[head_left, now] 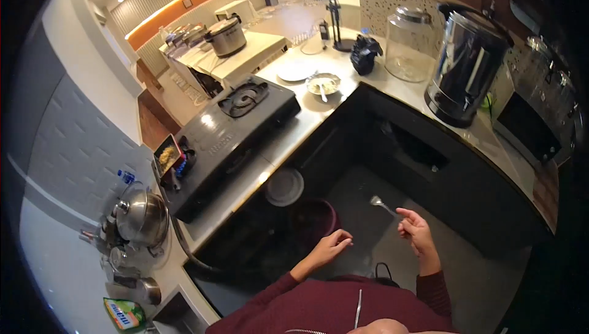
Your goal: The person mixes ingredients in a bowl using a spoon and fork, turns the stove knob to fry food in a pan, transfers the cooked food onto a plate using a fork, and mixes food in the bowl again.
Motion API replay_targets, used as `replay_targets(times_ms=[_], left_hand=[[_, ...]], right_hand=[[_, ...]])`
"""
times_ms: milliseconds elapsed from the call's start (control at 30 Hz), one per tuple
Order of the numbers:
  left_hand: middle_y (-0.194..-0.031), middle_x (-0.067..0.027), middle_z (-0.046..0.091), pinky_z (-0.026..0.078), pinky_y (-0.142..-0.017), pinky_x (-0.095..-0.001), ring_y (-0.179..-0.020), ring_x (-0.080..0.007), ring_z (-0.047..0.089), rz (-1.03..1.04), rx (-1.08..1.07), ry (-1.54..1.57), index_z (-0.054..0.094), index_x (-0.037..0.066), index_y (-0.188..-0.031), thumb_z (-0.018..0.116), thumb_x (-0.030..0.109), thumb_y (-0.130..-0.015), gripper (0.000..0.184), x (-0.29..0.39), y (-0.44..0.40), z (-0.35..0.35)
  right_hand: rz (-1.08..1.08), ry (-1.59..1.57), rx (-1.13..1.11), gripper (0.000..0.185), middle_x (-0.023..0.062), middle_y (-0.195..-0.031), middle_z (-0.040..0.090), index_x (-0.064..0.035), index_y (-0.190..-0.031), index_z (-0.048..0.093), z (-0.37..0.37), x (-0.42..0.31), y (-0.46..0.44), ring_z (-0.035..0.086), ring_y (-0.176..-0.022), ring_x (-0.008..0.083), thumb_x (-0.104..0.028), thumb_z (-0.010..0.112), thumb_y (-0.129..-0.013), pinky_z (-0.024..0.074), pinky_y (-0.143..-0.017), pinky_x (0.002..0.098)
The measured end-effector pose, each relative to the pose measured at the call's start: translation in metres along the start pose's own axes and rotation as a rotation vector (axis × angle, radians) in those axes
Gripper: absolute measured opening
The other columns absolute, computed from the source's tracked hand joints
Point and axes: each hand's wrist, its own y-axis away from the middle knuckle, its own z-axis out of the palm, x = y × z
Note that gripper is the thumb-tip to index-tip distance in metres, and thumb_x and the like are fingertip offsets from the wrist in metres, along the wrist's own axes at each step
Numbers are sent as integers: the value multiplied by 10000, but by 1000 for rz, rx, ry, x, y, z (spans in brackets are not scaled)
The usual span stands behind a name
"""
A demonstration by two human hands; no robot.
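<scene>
In my right hand (416, 230) is a fork (381, 204), its head pointing away from me over the floor; the fingers are closed round its handle. My left hand (331, 247) hovers in front of my body with loosely bent fingers and nothing in it. Further left, a small red rectangular pan (165, 157) with yellow, egg-like food sits over a blue flame on the gas stove (230, 131). On the counter beyond the stove stands a bowl (323, 84) of pale food with a white spoon in it.
A dark red bucket-like container (318, 218) and a grey round lid or plate (284, 187) are below the counter edge. A steel urn (463, 67) and a glass jar (410, 46) stand right. Steel cookware (141, 214) and a green packet (124, 314) lie left.
</scene>
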Motion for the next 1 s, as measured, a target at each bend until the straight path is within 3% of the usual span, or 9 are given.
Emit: replay_targets(times_ms=[167,267,300,400,600,700,800,933,1000], left_hand=[[-938,-107,611,448,-773,-316,-886,-187,583,-27,-388,-259,507,21,-1039,453,259,-909,277,37,-42,78],[-927,-120,611,451,-766,-330,-884,-210,585,-35,-340,-328,506,23,-1045,466,274,-901,291,44,-62,96],[-930,-129,610,451,-767,-338,-888,-228,585,-54,-333,-336,505,23,-1039,467,271,-897,289,43,-67,97],[-944,-147,608,451,-772,-353,-903,-264,584,-82,-319,-342,503,21,-1025,467,269,-889,285,33,-87,98],[-965,-153,606,449,-785,-355,-924,-275,582,-161,-320,-324,507,18,-1028,471,279,-885,300,18,-145,81],[-928,-117,613,457,-746,-322,-866,-216,590,-26,-269,-307,516,31,-1044,483,278,-891,292,22,-190,63],[-939,-146,611,450,-772,-350,-901,-268,587,13,-177,-301,528,31,-1014,478,279,-881,285,48,-229,28],[-857,-92,626,466,-716,-293,-800,-172,607,110,108,-92,554,32,-975,491,214,-869,220,58,-271,-24],[-834,-78,628,469,-694,-267,-779,-142,602,143,258,-13,562,35,-964,482,191,-872,198,62,-281,-51]], right_hand=[[-83,111,287,307,-46,-605,407,-44,-1159,475,-135,24,37,357,-500,27,-83,417,-860,337,-448,156],[-129,286,545,301,-51,-595,398,-56,-1106,498,-187,43,34,337,-478,23,-43,387,-826,311,-423,151],[-128,352,625,289,-27,-596,414,-52,-1057,522,-192,40,32,384,-533,59,-23,376,-809,329,-494,202],[-223,485,720,273,-17,-616,443,-41,-1042,530,-203,43,3,391,-543,71,-31,394,-805,329,-505,230],[-157,453,618,230,-10,-703,533,7,-1027,554,-178,-13,-79,445,-593,68,-53,513,-809,380,-563,225],[-232,478,543,218,8,-754,574,38,-989,574,-173,-30,-136,477,-621,68,-60,564,-794,404,-589,226],[-217,434,456,168,1,-717,578,35,-900,598,-145,-57,-185,480,-587,50,-90,604,-788,388,-530,208],[-96,417,325,160,-47,-627,515,12,-804,587,-93,-102,-258,418,-528,22,-146,610,-811,337,-471,194],[-265,527,227,234,-14,-599,502,0,-751,556,-79,-103,-296,432,-535,57,-207,548,-859,344,-479,235]])
